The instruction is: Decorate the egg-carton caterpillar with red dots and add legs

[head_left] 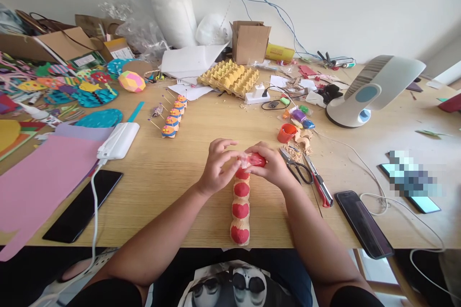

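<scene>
A strip of egg-carton cups (240, 211) with red tops lies lengthwise on the wooden table (173, 187), running from the near edge toward my hands. My left hand (216, 165) and my right hand (272, 165) meet over its far end. Both hands are closed in a pinch on a lump of red clay (254, 159) held just above the farthest cup. My left fingers pull at a thin pale bit of the lump's left side.
Scissors (297, 168) and a red craft knife (320, 184) lie right of my hands, with an orange clay tub (286, 133) behind. Phones (363, 223) (81, 206), a white power bank (118, 140), pink paper (39, 177), a finished caterpillar (173, 117), a yellow egg tray (228, 76) and a desk fan (370, 88) surround.
</scene>
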`<state>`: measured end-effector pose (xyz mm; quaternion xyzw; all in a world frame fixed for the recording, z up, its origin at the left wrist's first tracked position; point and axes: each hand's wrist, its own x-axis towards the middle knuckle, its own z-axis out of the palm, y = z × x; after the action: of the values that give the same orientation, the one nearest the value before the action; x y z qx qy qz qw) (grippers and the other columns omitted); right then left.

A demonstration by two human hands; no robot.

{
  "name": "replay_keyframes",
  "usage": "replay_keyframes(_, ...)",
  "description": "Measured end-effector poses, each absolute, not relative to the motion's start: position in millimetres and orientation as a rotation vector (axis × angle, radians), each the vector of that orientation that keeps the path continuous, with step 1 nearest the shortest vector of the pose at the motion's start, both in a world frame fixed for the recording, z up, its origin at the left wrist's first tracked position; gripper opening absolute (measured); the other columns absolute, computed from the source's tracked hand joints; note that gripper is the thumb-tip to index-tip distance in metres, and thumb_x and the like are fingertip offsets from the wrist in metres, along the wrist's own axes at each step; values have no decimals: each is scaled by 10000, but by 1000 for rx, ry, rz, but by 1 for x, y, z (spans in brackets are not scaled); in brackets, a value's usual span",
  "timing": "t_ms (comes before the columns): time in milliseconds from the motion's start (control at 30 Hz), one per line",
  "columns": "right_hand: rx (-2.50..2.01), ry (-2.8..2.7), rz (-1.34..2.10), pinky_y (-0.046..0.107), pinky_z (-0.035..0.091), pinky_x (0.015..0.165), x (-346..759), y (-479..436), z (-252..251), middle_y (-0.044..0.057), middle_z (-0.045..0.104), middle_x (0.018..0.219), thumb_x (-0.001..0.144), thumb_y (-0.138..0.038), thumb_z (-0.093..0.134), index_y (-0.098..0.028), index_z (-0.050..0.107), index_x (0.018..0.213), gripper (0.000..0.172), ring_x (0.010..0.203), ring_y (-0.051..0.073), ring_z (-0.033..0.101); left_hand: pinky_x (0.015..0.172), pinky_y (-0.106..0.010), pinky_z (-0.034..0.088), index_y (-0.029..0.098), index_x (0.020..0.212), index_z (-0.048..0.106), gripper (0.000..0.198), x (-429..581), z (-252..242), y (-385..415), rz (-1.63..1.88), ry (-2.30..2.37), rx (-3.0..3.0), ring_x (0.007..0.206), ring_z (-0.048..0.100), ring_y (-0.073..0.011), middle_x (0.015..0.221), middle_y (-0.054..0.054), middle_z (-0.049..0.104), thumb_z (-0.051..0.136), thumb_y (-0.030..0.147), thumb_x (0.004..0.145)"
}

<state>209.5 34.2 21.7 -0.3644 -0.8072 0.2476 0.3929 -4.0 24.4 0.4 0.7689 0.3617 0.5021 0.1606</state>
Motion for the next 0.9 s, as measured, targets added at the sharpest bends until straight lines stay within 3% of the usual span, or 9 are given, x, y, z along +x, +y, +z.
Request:
replay_keyframes(67, -946, -2100, 475, 376, 532, 854, 209, 34, 18, 104, 680, 1016, 807, -632, 726, -217, 690, 1158, 545, 937, 258, 662, 1092, -455, 439, 248, 1040, 756, 233, -4, -2, 26, 1408, 1022, 2064, 1264, 514, -247, 1272, -98, 624, 533, 301, 996)
replay_keyframes(167, -950, -2177, 290, 388, 541, 856, 208, 34, 13, 120, 671, 1050, 832, -581, 729, -206, 654, 1257, 571, 963, 272, 663, 1116, -450, 430, 247, 999, 783, 173, -5, -8, 32, 1343, 1024, 1945, 1280, 529, -256, 1262, -98, 634, 634, 317, 947)
replay_keyframes(433, -921, -2272, 130, 410, 563, 854, 206, 32, 10, 109, 662, 1068, 899, -456, 712, -270, 483, 1488, 659, 972, 273, 663, 1169, -456, 420, 284, 1004, 822, 193, -6, -18, 40, 1183, 971, 1631, 1314, 549, -282, 1306, -88, 636, 738, 393, 869)
replay_keyframes(700, -951, -2339, 95, 426, 579, 862, 203, 30, 10, 109, 644, 1089, 894, -411, 728, -298, 405, 1556, 746, 1011, 284, 634, 1181, -481, 382, 291, 940, 832, 168, -8, -14, 43, 1071, 960, 1726, 1318, 533, -299, 1305, -80, 660, 775, 401, 827)
replay_keyframes(900, -979, -2342, 93, 388, 604, 841, 201, 29, 5, 105, 599, 1143, 887, -405, 737, -284, 437, 1532, 721, 997, 259, 650, 1175, -482, 369, 289, 911, 821, 130, -7, -9, 40, 1038, 1001, 1793, 1310, 528, -289, 1277, -63, 678, 786, 365, 811)
